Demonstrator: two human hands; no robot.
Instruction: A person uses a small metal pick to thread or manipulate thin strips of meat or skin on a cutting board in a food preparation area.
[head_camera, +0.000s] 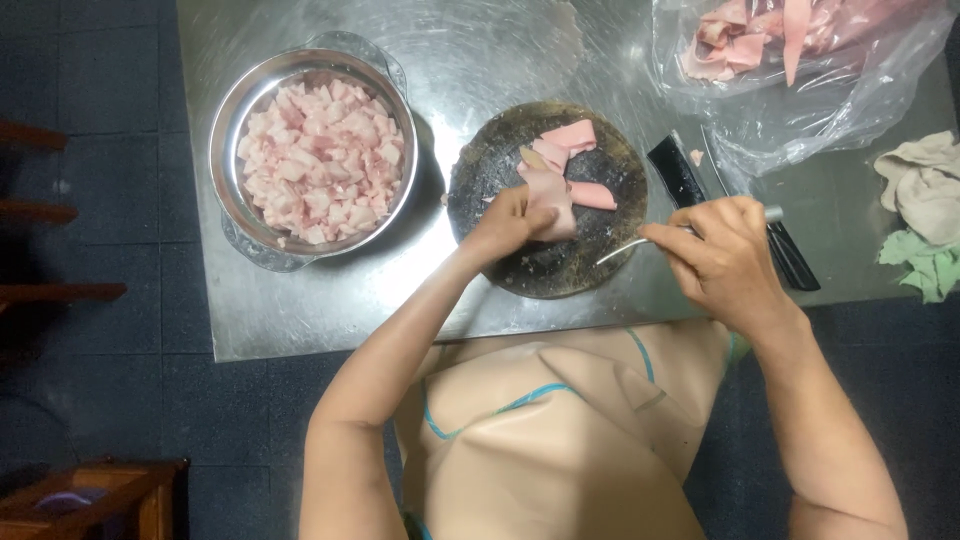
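The left hand (508, 222) grips a pale pink strip of raw meat (553, 196) on the round dark wooden chopping board (545, 268) (at the steel bench's (330, 300) near edge). The right hand (722, 252) closes around a thin metal knife (628, 247), just beside it.

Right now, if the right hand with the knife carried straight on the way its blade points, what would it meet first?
The right hand aims its knife blade leftward, toward the pale pink meat strip that the left hand pins on the round dark board. It would probably meet that strip first, or the left fingers; depth is unclear.
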